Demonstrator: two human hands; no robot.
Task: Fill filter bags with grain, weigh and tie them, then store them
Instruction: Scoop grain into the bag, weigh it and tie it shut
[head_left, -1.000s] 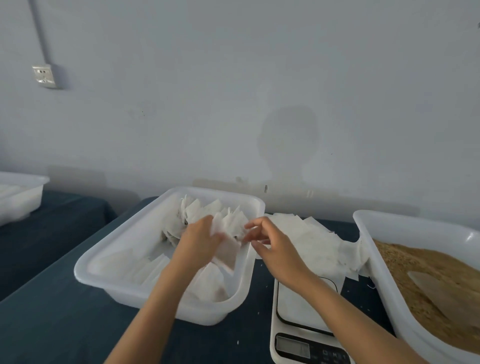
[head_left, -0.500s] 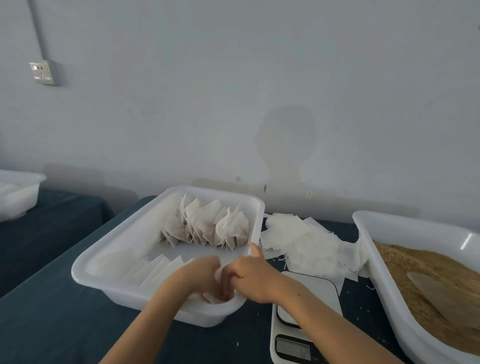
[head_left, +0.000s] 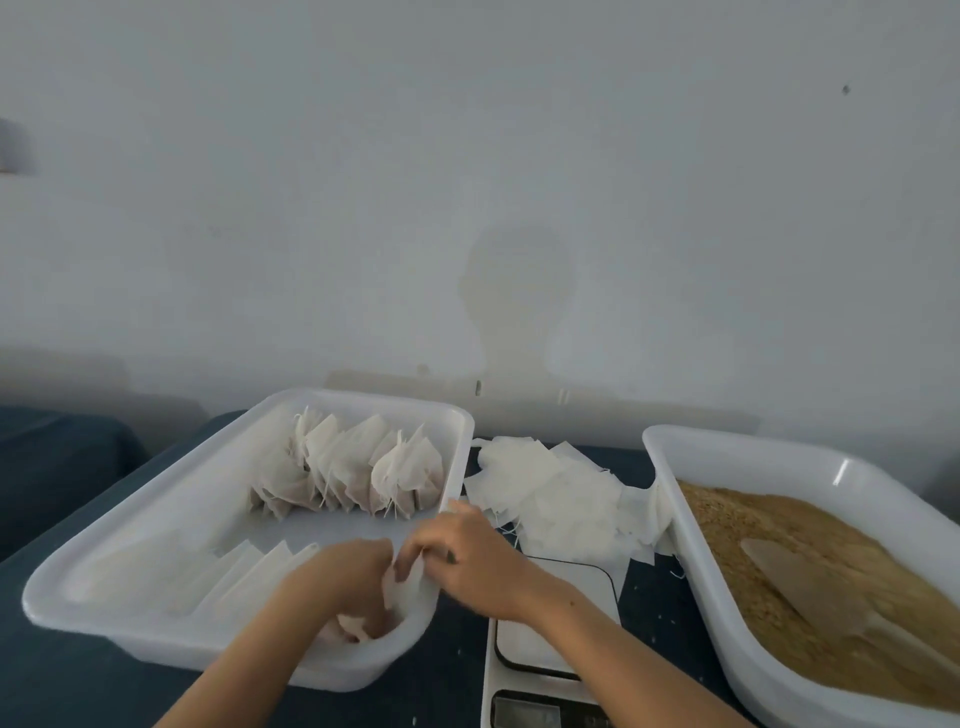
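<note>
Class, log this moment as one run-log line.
stage: storing | hands: both on filled bag | place: near corner, storage tray | scale: bare

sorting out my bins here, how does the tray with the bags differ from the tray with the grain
The left tray holds white filter bags stood in a row; the right tray holds loose tan grain with a scoop lying in it. Both hands work in the left tray's near corner; none touches the right tray. Both are white plastic on the dark table.

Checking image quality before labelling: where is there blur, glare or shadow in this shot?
Head view: both hands are motion-smeared over the storage tray; a glare streak sits on the grain tray's rim; a soft head-shaped shadow falls on the wall; edges bow from the wide lens.
</note>
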